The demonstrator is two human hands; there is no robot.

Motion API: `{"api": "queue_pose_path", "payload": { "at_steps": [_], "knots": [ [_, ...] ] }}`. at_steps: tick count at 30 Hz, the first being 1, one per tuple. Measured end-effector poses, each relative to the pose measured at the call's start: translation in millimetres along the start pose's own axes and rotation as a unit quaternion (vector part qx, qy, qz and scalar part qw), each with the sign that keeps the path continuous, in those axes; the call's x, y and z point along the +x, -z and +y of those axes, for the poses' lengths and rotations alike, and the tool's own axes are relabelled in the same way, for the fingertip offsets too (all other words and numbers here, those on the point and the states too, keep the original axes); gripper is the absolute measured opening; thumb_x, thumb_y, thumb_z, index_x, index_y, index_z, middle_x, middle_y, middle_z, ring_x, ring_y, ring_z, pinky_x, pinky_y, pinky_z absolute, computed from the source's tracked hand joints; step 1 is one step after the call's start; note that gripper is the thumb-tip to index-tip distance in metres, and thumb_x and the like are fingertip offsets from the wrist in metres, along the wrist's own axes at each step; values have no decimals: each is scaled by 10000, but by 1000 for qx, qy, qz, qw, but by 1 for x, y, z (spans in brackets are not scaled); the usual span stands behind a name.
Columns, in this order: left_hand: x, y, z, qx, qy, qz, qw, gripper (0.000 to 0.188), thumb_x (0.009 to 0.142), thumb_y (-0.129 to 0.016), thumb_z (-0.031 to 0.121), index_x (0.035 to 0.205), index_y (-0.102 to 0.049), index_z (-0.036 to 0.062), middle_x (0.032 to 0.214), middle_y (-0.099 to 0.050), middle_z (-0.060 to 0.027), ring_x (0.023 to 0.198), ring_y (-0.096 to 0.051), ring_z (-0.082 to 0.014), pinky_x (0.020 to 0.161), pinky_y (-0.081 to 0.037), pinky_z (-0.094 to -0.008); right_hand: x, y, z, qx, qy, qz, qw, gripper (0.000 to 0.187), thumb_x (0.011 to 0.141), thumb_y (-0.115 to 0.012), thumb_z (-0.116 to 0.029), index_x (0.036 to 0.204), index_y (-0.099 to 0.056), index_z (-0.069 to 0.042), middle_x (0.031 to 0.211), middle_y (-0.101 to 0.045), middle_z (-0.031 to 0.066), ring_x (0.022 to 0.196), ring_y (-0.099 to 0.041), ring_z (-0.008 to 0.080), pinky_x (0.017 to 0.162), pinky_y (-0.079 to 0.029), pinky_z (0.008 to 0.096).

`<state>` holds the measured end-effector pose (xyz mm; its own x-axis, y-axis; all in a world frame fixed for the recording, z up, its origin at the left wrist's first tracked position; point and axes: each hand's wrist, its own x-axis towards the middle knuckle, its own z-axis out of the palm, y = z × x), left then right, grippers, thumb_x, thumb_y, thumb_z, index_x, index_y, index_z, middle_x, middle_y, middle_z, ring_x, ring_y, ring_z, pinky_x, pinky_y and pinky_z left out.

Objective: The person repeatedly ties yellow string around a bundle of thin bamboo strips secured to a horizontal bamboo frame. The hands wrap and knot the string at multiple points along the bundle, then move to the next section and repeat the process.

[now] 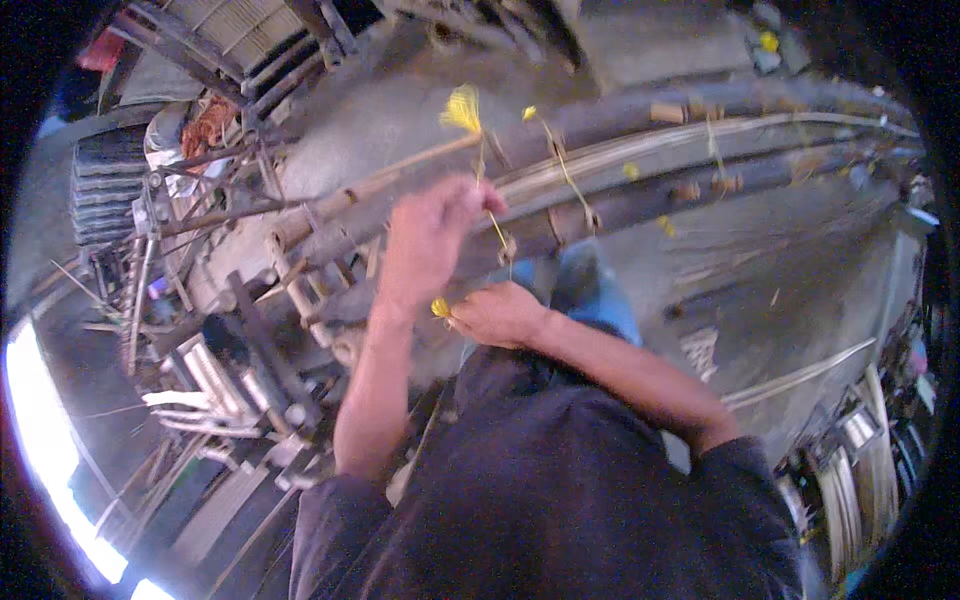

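My left hand [433,238], a little blurred, reaches over the near wooden beam. Its fingers are closed at a thin yellow cord [499,228], which runs between a frayed yellow tuft [462,110] on the far side and a small knot or peg nearer me. Close to my body, my right hand [503,314] is closed around a small bundle of yellow string [440,308] that sticks out past the fingers. Another yellow cord [567,172] stretches across the long pale strips [640,157] lying between the two beams.
Two long dark beams [640,205] run from left to far right, with wooden blocks [672,112] along them. A frame of wooden bars [205,215] and a ridged grey stack [103,195] stand at left. Cut wood pieces [225,390] lie lower left; pale strips [840,500] stand lower right.
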<state>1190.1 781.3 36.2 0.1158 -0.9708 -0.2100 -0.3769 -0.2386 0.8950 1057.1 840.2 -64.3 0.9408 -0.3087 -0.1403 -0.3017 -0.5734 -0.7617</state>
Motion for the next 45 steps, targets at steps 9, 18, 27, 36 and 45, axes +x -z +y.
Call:
{"api": "queue_pose_path", "payload": {
  "at_steps": [9, 18, 27, 36, 45],
  "knots": [
    [142, 6, -88, -58, 197, 70, 976, 250, 890, -574, 316, 753, -565, 107, 618, -460, 20, 492, -365, -83, 431, -302, -271, -23, 25, -4, 134, 1, -95, 986, 463, 944, -430, -474, 845, -667, -89, 819, -678, 113, 823, -665, 341, 763, -518, 454],
    [263, 71, -115, -7, 92, 53, 994, 393, 904, -599, 428, 993, -573, 46, 690, -510, -3, 573, -484, -138, 508, -386, -292, -173, 175, -71, 120, 93, 186, 971, 405, 724, -619, -346, 991, -596, -43, 890, -593, 106, 892, -594, 310, 853, -476, 422],
    [283, -13, -89, 248, -7, -95, 964, 566, 896, -621, 288, 1340, -466, -30, 1352, -499, -168, 1259, -465, -294, 1061, -353, -382, -266, 152, 22, 12, -250, 529, 811, 485, 765, -614, -69, 1245, -547, -70, 1247, -527, 188, 1195, -490, 379, 1017, -413, 442],
    [236, -333, 184, 195, -287, 39, 937, 338, 926, -559, 148, 1239, -546, 21, 1324, -495, -121, 1191, -498, -248, 1014, -394, -370, -468, 97, 287, 296, -449, 653, 533, 195, 815, -636, -111, 975, -670, -6, 910, -681, 97, 861, -656, 211, 819, -506, 337],
    [251, -737, 170, 369, -193, -351, 839, 425, 955, -534, 288, 1301, -516, 42, 1294, -515, -198, 1245, -459, -328, 1021, -373, -422, -625, -93, 798, 323, -736, 452, 387, 293, 851, -554, -274, 802, -688, -18, 780, -665, 218, 695, -653, 347, 633, -503, 487]
  ]
}}
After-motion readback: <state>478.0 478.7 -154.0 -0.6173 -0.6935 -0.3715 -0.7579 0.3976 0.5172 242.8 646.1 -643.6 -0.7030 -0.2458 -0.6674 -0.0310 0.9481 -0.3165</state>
